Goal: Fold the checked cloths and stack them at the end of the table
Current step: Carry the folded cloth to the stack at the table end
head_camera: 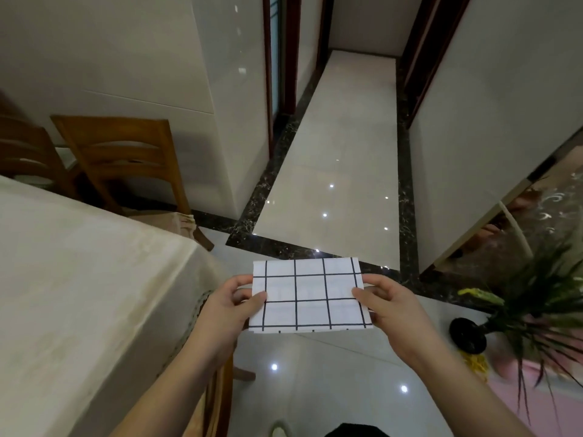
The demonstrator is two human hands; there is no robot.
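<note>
Over the glossy tiled floor (331,190), just off the corner of the table (79,294), a folded checked cloth (309,296) is held flat in the air, the left hand (227,307) pinching its left edge and the right hand (394,307) pinching its right edge. Wooden chairs (126,159) stand behind the table; a dark-potted plant (511,313) stands on the right, near the right hand.

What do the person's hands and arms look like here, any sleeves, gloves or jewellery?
Both the left hand and the right hand are bare, with no gloves, rings or watch showing. The forearms are uncovered right down to the bottom edge of the picture; no sleeve shows.
</note>
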